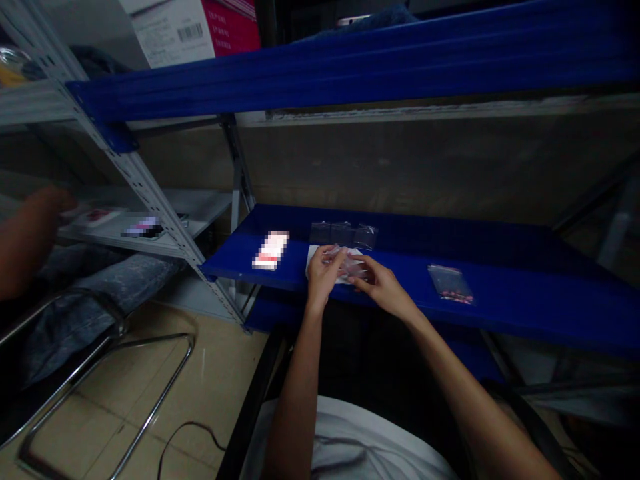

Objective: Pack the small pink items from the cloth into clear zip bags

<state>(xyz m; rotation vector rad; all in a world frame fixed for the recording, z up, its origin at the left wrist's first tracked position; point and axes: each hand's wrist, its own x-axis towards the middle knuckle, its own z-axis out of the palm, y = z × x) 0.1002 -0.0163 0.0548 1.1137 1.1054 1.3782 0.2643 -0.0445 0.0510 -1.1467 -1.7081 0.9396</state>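
Note:
Above a white sheet (313, 255) on the blue shelf, both my hands grip a small clear plastic bag (354, 267). My left hand (325, 270) pinches the bag's left side between thumb and fingers. From the right, my right hand (383, 283) closes its fingertips on the other side. Whether the bag has something in it I cannot make out. Just behind the hands lie several flat clear bags (343, 233) in a row. To the right of my right hand rests a zip bag (450, 283) with small pinkish pieces along its near edge.
A blurred-out, bright phone-like rectangle (271, 250) lies on the left of the blue shelf (525, 287). A blue beam (350, 60) crosses above. At left, another person's arm (30, 233) reaches over a grey shelf, near a metal chair frame (150, 407). A cable (187, 427) lies on the floor.

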